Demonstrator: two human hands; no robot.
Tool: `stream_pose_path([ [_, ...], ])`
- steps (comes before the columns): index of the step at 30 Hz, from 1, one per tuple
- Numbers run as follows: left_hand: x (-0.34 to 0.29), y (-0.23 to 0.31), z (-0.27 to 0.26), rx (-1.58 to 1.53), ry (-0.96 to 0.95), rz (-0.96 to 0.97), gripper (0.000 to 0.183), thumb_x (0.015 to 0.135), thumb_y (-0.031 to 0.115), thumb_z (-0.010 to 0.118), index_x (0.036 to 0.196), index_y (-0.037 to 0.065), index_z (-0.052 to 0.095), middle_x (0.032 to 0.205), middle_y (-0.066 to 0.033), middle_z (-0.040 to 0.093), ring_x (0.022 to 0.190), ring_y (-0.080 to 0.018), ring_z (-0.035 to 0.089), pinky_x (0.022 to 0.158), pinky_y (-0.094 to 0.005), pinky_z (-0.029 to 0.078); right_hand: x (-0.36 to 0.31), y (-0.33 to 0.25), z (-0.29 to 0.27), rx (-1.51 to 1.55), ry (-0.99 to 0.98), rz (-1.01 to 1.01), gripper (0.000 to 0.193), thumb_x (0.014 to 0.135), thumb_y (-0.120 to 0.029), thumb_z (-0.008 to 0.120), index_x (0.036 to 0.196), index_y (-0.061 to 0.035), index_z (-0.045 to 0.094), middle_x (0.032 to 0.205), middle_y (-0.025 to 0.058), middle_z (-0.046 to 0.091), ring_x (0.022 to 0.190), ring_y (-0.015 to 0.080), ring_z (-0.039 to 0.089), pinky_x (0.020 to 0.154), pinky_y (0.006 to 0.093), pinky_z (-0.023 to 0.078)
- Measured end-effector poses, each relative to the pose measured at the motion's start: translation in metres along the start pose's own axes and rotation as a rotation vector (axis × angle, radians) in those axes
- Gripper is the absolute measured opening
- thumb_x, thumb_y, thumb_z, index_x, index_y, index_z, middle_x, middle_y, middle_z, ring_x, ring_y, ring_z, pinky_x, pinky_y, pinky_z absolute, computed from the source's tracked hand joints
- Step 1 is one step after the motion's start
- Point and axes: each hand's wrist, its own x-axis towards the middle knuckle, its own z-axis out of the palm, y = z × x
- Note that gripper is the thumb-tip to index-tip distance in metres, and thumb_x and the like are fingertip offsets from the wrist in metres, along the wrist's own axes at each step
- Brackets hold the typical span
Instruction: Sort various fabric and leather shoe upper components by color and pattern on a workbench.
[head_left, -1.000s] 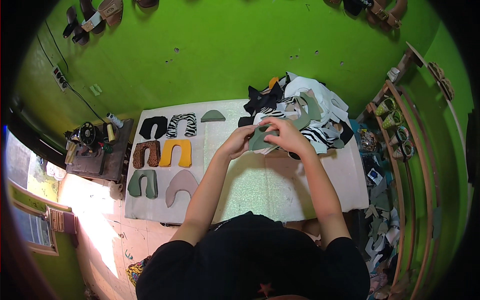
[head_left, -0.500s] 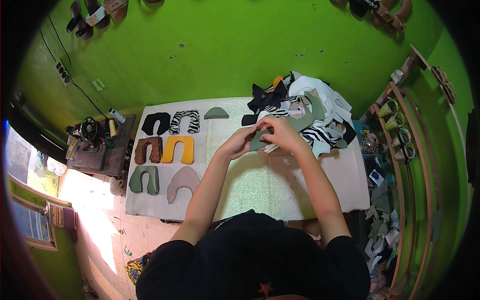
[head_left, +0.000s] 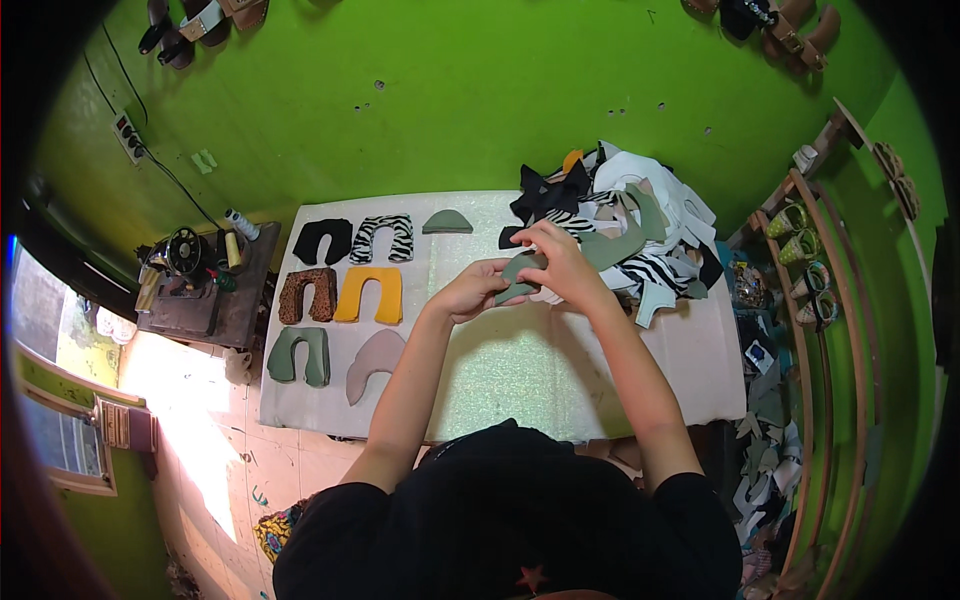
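Over the table's far middle, I hold a curved olive-green cut piece (head_left: 517, 270) at the near edge of a scrap pile. My left hand (head_left: 472, 291) pinches its near left end. My right hand (head_left: 562, 268) is curled on its right side, fingertips partly hidden. Just behind, a larger green scrap (head_left: 617, 248) lies on the heap of black, white and zebra-print offcuts (head_left: 650, 270). To the left sit U-shaped stacks: black (head_left: 338, 243), zebra-print (head_left: 366, 240), leopard-print (head_left: 291, 297), yellow (head_left: 349, 298) and green (head_left: 318, 358). A pink arched piece (head_left: 365, 362) and a green half-round stack (head_left: 447, 222) lie apart.
The pale-covered table (head_left: 480, 395) stands against a green wall. At the left is a sewing machine (head_left: 185, 255) with thread cones (head_left: 241, 225). A wooden rack (head_left: 835, 350) with sandals (head_left: 787, 221) stands at the right, beside loose scraps (head_left: 765, 440).
The whole view has shifted slightly. My hands stay close together on the green piece, with its visible part turned a little. The stacks and scrap pile lie as before.
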Motion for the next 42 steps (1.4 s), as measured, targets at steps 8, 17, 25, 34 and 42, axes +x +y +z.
stream_pose_path([
  [8,-0.021,0.004,-0.028,-0.013,0.068,-0.027,0.037,0.085,-0.002,0.035,0.122,-0.006,0.035,0.114,-0.0166,0.049,0.102,-0.0248,0.055,0.081,-0.0255,0.049,0.017,0.02,0.031,0.01,0.089,0.052,0.034,0.07,-0.016,0.067,0.098,-0.0021,0.054,0.09,0.0095,0.054,0.076,0.0185,0.055,0.064,0.029,0.044],
  [17,-0.031,0.0,-0.112,0.367,0.424,-0.14,0.032,0.084,0.002,0.046,0.115,-0.007,0.043,0.085,-0.0116,0.058,0.072,-0.016,0.06,0.06,-0.0223,0.049,0.044,0.068,0.084,0.312,-0.137,0.556,0.016,0.073,-0.014,0.066,0.078,0.0007,0.06,0.06,0.005,0.061,0.052,0.0077,0.056,0.047,0.02,0.041],
  [25,0.012,-0.004,-0.204,0.374,0.69,-0.028,0.023,0.073,-0.006,0.049,0.096,-0.009,0.054,0.075,-0.0076,0.058,0.06,-0.0119,0.056,0.055,-0.0196,0.045,0.096,0.136,0.149,0.085,0.118,0.481,0.021,0.074,-0.018,0.064,0.068,0.0009,0.061,0.054,0.0044,0.057,0.047,0.0106,0.055,0.047,0.0251,0.043],
  [34,0.061,-0.008,-0.269,0.753,1.025,0.115,0.012,0.069,-0.002,0.056,0.081,-0.004,0.059,0.065,-0.0094,0.06,0.059,-0.0145,0.058,0.053,-0.0256,0.046,0.149,0.175,0.191,0.049,0.328,0.602,0.017,0.069,-0.012,0.066,0.077,0.0,0.058,0.061,0.0072,0.057,0.056,0.0151,0.055,0.056,0.0277,0.045],
  [42,0.08,-0.025,-0.282,1.149,0.995,0.17,0.011,0.07,0.0,0.056,0.08,-0.002,0.059,0.072,-0.0159,0.06,0.066,-0.0269,0.06,0.061,-0.0318,0.048,0.15,0.192,0.198,-0.143,0.223,0.637,0.017,0.072,-0.019,0.064,0.078,-0.0032,0.059,0.068,0.0116,0.06,0.066,0.0273,0.059,0.061,0.0346,0.046],
])
